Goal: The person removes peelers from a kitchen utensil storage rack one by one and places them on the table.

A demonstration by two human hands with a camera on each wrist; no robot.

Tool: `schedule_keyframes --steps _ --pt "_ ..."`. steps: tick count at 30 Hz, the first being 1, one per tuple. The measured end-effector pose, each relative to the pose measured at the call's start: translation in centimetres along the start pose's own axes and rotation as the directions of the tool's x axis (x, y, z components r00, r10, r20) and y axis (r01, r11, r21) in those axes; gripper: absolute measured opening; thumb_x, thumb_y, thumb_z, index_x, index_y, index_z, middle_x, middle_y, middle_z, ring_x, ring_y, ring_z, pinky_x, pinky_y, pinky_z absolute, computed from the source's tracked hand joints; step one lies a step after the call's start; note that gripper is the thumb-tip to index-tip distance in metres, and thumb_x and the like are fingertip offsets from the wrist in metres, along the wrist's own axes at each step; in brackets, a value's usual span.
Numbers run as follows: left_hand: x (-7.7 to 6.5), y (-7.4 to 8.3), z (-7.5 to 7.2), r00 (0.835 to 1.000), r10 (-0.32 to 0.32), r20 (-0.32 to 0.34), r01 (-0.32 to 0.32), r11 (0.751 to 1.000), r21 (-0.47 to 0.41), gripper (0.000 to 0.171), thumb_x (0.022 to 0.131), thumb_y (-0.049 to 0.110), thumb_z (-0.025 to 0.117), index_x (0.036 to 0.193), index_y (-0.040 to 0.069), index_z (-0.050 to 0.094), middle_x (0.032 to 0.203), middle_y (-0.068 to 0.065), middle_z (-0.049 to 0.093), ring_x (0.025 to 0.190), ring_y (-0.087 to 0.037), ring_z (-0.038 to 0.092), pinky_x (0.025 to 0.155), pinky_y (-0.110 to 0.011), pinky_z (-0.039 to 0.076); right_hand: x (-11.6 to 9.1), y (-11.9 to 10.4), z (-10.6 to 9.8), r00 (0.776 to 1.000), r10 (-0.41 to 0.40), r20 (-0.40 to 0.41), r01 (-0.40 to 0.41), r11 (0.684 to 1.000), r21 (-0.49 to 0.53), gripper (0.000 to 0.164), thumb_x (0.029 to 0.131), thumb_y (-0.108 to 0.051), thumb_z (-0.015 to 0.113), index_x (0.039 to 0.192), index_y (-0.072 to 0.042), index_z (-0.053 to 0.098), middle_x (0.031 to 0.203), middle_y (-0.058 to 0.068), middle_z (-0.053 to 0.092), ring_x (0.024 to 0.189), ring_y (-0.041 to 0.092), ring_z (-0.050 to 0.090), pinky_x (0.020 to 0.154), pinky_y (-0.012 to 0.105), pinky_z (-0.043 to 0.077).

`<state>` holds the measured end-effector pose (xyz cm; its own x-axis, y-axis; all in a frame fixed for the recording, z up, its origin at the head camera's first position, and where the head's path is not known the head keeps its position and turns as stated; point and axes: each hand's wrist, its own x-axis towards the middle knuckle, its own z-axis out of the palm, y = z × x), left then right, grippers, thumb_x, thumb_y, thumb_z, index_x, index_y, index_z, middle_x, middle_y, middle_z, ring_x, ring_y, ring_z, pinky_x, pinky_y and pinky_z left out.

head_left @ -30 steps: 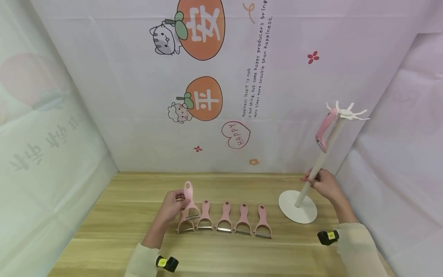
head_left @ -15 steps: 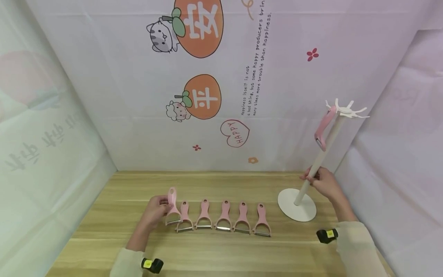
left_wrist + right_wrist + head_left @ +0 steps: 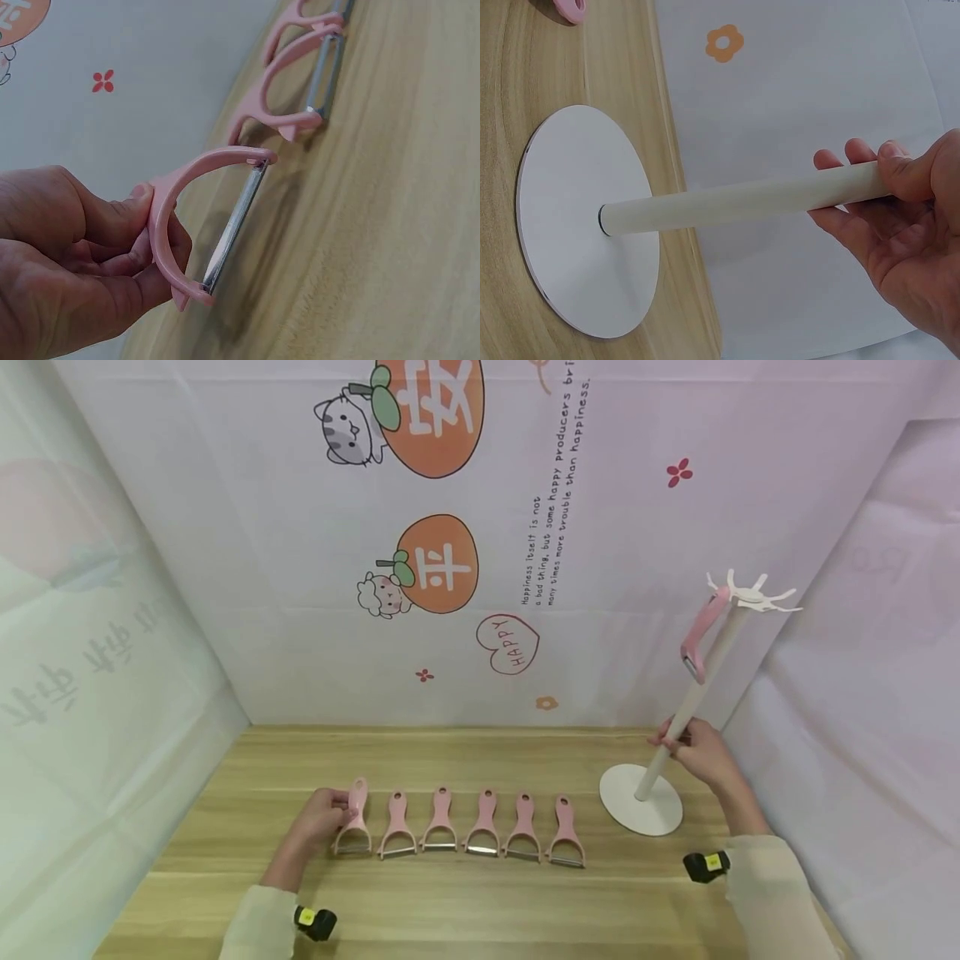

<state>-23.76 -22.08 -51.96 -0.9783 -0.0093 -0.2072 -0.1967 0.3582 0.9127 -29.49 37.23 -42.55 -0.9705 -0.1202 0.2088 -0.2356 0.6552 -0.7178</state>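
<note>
Between thumb and fingers, my left hand (image 3: 321, 817) pinches the handle of a pink peeler (image 3: 161, 217) at the left end of a row. Its metal blade (image 3: 234, 229) hangs close over the wood in the left wrist view. Several more pink peelers (image 3: 442, 818) lie to its right, handles pointing to the back. My right hand (image 3: 701, 750) grips the pole (image 3: 750, 199) of a white stand, thumb on one side and fingers round the other. The stand's round base (image 3: 626, 802) rests on the table. Another pink peeler (image 3: 697, 635) hangs from the stand's hooked top (image 3: 757, 597).
The wooden table (image 3: 450, 918) meets a printed white cloth (image 3: 600, 668) along its back edge. Cloth walls also rise at the left (image 3: 112, 693) and right (image 3: 862, 735). A small black device is strapped at each wrist.
My left hand has carried its peeler leftward and lowered it, from over the leftmost lying peeler to a spot beside it. The right hand keeps its grip on the stand.
</note>
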Motion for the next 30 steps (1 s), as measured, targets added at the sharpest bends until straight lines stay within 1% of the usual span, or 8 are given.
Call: schedule_keyframes --steps 3,8,11,15,18,21,26,30 --pt "0.1 -0.5 0.3 1.000 -0.002 -0.025 0.004 0.999 0.050 0.030 0.089 -0.010 0.056 0.116 -0.023 0.057 0.102 -0.030 0.066 0.076 -0.019 0.063 0.065 -0.029 0.057 0.0 -0.2 0.0 1.000 0.006 0.004 -0.006 1.000 0.002 0.010 0.092 0.005 0.059 0.101 0.008 0.060 0.101 0.027 0.072 0.097 0.032 0.072 0.069 0.019 0.053" --pt "0.3 -1.1 0.6 0.998 0.030 -0.064 -0.017 0.980 0.196 0.013 0.086 -0.006 0.063 0.094 -0.015 0.068 0.078 -0.014 0.067 0.064 -0.016 0.057 0.057 -0.027 0.051 0.1 -0.3 0.1 1.000 0.008 0.006 -0.008 1.000 0.003 0.009 0.092 0.005 0.059 0.101 0.008 0.060 0.099 0.022 0.074 0.098 0.034 0.072 0.070 0.018 0.054" --pt "0.4 -1.1 0.7 0.995 0.063 -0.073 -0.039 0.958 0.285 0.009 0.085 -0.002 0.066 0.078 -0.007 0.069 0.063 -0.005 0.059 0.057 -0.013 0.050 0.052 -0.025 0.045 0.0 -0.2 0.1 1.000 0.001 0.004 -0.001 1.000 0.018 0.009 0.092 0.006 0.059 0.101 0.009 0.060 0.099 0.024 0.073 0.090 0.014 0.072 0.070 0.018 0.054" --pt "0.5 -0.8 1.0 0.993 0.080 -0.090 -0.045 0.938 0.344 0.024 0.084 0.000 0.067 0.061 0.002 0.059 0.053 0.002 0.047 0.050 -0.010 0.042 0.047 -0.022 0.036 -0.1 -0.2 0.1 1.000 0.001 0.004 -0.001 1.000 0.026 0.009 0.093 0.005 0.059 0.102 0.009 0.059 0.103 0.031 0.071 0.087 -0.002 0.066 0.070 0.017 0.053" --pt "0.5 -0.6 1.2 0.992 0.072 -0.101 -0.031 0.933 0.360 0.027 0.083 -0.001 0.066 0.059 0.004 0.055 0.053 0.002 0.044 0.049 -0.010 0.041 0.046 -0.021 0.033 -0.3 -0.2 0.0 1.000 0.006 -0.001 -0.006 1.000 0.020 0.010 0.094 0.004 0.059 0.102 0.008 0.060 0.105 0.030 0.071 0.089 0.003 0.068 0.070 0.018 0.053" --pt "0.4 -0.4 1.3 0.991 0.074 -0.111 -0.025 0.921 0.389 0.021 0.084 0.001 0.068 0.063 0.002 0.060 0.056 0.000 0.050 0.052 -0.011 0.044 0.047 -0.022 0.036 -0.4 -0.2 0.1 1.000 0.011 -0.012 -0.011 1.000 0.009 0.010 0.095 0.002 0.060 0.103 0.007 0.060 0.105 0.028 0.071 0.089 0.003 0.067 0.071 0.016 0.053" --pt "0.1 -0.2 1.4 0.990 0.076 -0.119 -0.019 0.906 0.424 0.016 0.084 0.004 0.071 0.070 -0.001 0.065 0.061 -0.005 0.057 0.055 -0.014 0.048 0.049 -0.024 0.040 -0.7 0.2 0.5 0.998 -0.004 -0.056 0.002 0.999 -0.045 0.015 0.098 -0.006 0.058 0.109 0.005 0.058 0.104 0.024 0.073 0.098 0.027 0.070 0.074 0.021 0.054" --pt "-0.1 -0.1 1.3 0.990 0.082 -0.116 -0.024 0.902 0.432 0.014 0.086 0.006 0.070 0.075 -0.003 0.067 0.065 -0.007 0.060 0.057 -0.014 0.050 0.050 -0.024 0.043 -1.1 0.4 1.0 0.992 -0.034 -0.119 0.025 0.996 -0.081 0.026 0.100 -0.016 0.059 0.115 0.005 0.055 0.106 0.025 0.070 0.107 0.045 0.065 0.086 0.046 0.058"
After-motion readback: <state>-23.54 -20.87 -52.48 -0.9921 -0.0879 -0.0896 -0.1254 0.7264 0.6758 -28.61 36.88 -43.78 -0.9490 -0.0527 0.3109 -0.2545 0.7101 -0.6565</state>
